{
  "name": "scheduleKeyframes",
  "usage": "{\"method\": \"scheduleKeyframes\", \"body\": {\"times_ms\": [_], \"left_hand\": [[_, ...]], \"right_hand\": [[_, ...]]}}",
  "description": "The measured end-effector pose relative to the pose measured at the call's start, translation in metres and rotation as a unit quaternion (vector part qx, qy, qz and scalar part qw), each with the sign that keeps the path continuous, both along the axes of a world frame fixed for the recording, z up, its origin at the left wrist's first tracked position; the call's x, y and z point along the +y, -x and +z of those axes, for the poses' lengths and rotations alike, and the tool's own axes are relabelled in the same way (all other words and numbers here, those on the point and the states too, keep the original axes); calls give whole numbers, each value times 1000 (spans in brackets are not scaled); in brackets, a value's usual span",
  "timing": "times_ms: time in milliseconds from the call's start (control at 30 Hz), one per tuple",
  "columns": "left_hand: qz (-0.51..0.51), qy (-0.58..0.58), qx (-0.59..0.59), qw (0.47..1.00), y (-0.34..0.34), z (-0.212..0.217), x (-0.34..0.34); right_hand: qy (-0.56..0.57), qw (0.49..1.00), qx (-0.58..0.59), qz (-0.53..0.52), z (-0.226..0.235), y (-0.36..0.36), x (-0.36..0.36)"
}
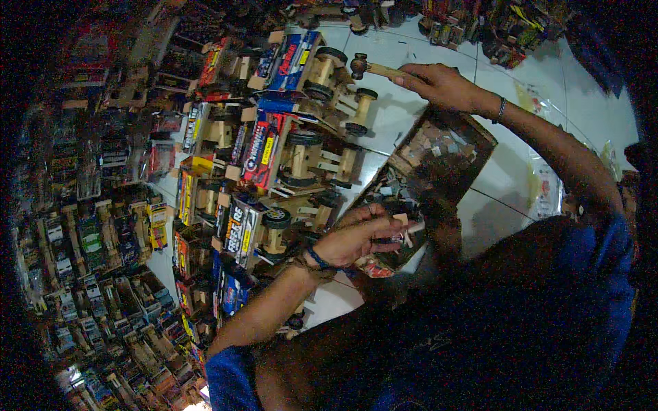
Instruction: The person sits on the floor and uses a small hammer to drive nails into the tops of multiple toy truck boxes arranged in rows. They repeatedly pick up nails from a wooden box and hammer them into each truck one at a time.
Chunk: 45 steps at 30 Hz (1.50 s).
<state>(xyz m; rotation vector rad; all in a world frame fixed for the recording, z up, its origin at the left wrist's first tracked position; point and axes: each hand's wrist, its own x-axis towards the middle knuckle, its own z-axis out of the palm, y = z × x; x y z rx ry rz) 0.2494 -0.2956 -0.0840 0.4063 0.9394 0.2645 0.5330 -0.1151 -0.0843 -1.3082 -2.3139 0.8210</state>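
My right hand (442, 85) is closed around the wooden handle of a small hammer (359, 66), whose dark metal head points left, close to the wheels of a toy truck (319, 72). Lower down, my left hand (353, 236) is closed at the fingertips on small pale pieces (406, 231); their exact kind is hard to make out. That hand is over the near end of a wooden box (485, 131) with small scraps and bits in its compartments. Left of the box lie more wooden toy trucks (301, 157) with black wheels and printed colourful sides.
Rows of similar printed toy truck bodies (89, 233) crowd the floor on the left. White tiles (490, 198) show around the box. Clear plastic packaging (546, 181) lies at the right, and a heap of mixed items (510, 31) sits at the far side.
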Motion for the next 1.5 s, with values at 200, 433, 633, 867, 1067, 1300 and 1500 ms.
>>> {"method": "scheduleKeyframes", "body": {"times_ms": [200,433,633,867,1067,1300,1500], "left_hand": [[-23,-70,55,996,1,15,7],[-8,-92,82,992,-2,11,4],[-7,-82,52,995,14,34,12],[-54,-265,64,961,38,111,7],[4,-345,121,931,98,163,-11],[181,-418,288,842,209,180,-13],[325,-342,300,829,309,172,-20]], "right_hand": [[47,999,-8,-6,4,11,4],[39,999,11,-19,-2,-1,2],[53,995,63,-60,-8,-19,2],[23,970,118,-213,18,-29,6],[-54,957,168,-232,58,-11,15],[31,968,214,-127,113,45,-5],[30,993,113,1,151,111,-34]]}}
